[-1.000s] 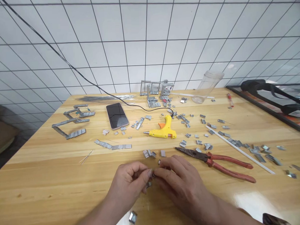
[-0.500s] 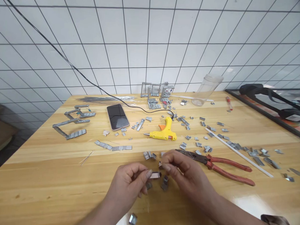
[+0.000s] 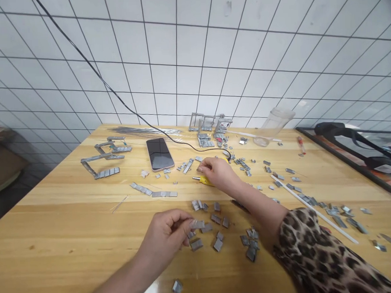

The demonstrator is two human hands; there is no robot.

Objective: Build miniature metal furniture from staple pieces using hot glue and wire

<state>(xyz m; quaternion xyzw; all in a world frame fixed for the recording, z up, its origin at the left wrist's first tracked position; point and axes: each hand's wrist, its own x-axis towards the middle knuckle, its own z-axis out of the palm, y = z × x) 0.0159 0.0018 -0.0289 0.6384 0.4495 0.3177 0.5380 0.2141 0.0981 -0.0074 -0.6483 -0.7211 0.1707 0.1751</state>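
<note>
Pinched between the thumb and forefinger of my left hand (image 3: 169,230) is a small grey metal clip (image 3: 198,224), held just above the tabletop. My right hand (image 3: 217,173) reaches across and is closed over the yellow glue gun (image 3: 205,180), its fingers curled by the handle. Most of the gun is covered by that hand; the nozzle and a bit of the yellow body show, and it lies on the table. Several loose metal clips (image 3: 218,244) are scattered beside my left fingertips. Pliers lie largely hidden beneath my right forearm.
A phone (image 3: 160,154) lies left of the glue gun, with joined clip strips (image 3: 165,194) in front. Bent metal frames (image 3: 103,164) stand at left, others (image 3: 206,131) by the wall. A clear jar (image 3: 274,126) leans at the back, and a white stick (image 3: 313,208) crosses the right side.
My right hand has left the spot beside my left hand and moved forward over the glue gun, uncovering several clips. My left hand keeps its clip. The view has shifted slightly.
</note>
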